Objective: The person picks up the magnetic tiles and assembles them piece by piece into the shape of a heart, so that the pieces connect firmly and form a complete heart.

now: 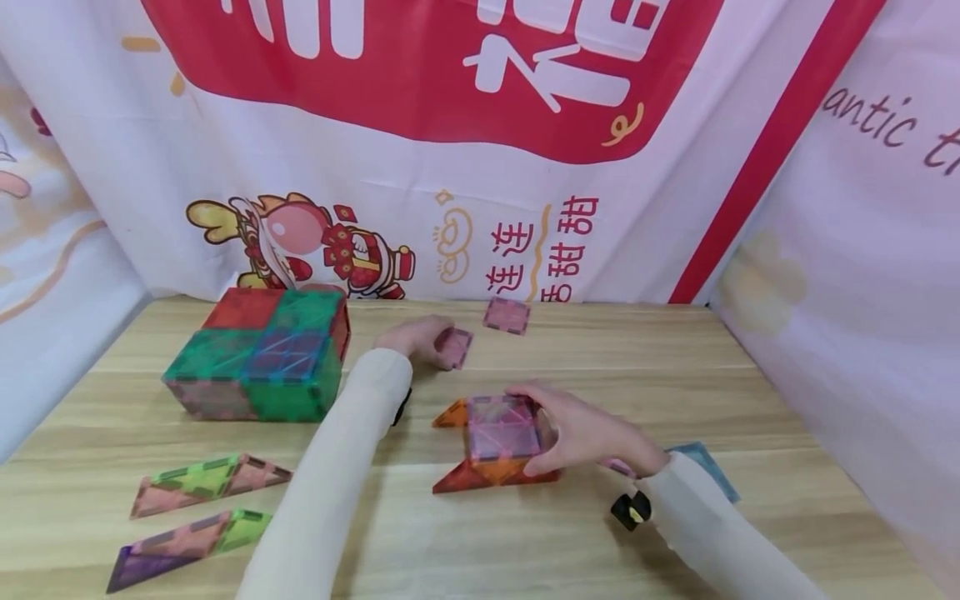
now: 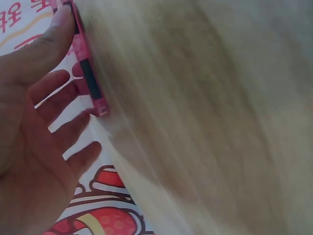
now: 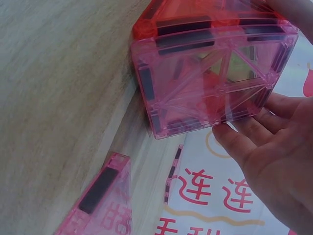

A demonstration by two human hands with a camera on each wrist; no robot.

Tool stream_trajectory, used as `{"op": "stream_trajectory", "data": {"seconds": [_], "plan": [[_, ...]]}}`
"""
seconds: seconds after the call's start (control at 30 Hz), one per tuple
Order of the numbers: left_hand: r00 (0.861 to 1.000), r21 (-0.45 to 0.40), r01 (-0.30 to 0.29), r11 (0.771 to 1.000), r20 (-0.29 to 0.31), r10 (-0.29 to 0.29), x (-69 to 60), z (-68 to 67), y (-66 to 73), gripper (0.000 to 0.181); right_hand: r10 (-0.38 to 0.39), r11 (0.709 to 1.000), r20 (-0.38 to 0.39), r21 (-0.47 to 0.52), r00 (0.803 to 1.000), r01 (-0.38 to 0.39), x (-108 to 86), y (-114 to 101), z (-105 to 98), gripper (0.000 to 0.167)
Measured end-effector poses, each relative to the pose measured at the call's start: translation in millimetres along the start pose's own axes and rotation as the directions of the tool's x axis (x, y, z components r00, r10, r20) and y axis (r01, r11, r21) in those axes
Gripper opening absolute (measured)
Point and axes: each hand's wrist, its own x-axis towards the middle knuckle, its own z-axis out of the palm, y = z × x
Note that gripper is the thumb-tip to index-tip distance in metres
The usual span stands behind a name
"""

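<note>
My left hand (image 1: 422, 337) pinches a pink square magnetic tile (image 1: 456, 348) at the back of the table. In the left wrist view, the thumb presses one face of that tile (image 2: 89, 78), with the other fingers spread behind it. My right hand (image 1: 581, 427) grips a small box built of magnetic tiles (image 1: 504, 427), thumb at its front and fingers toward its back. The box has a pink top, with orange and red triangular tiles (image 1: 459, 478) sticking out at the sides. In the right wrist view, one pink square face (image 3: 190, 98) shows beside the fingers.
A larger block of green, red and blue tiles (image 1: 213, 354) stands at the back left. Two strips of joined tiles (image 1: 213, 482) lie front left. Another pink square tile (image 1: 507, 316) lies near the back cloth. A blue tile (image 1: 708, 468) sits behind the right forearm.
</note>
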Motion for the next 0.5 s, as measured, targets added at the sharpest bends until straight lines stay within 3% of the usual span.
{"op": "stream_trajectory", "data": {"seconds": [0.13,0.3,0.5], "plan": [[1.0,0.067,0.014,0.998,-0.001,-0.014,-6.5,0.7,3.7,0.079,0.003,1.0,0.001,0.004,1.0,-0.003,-0.3,0,0,0.091],[0.998,0.131,-0.016,0.991,-0.063,0.024,-14.4,5.1,3.7,0.068,0.004,1.0,0.01,0.012,1.0,-0.004,-0.1,-1,1,0.091],[0.986,0.087,-0.014,0.996,-0.163,0.028,-33.4,0.0,9.0,0.075,0.01,1.0,-0.015,0.008,1.0,-0.01,-0.6,1,1,0.091]]}}
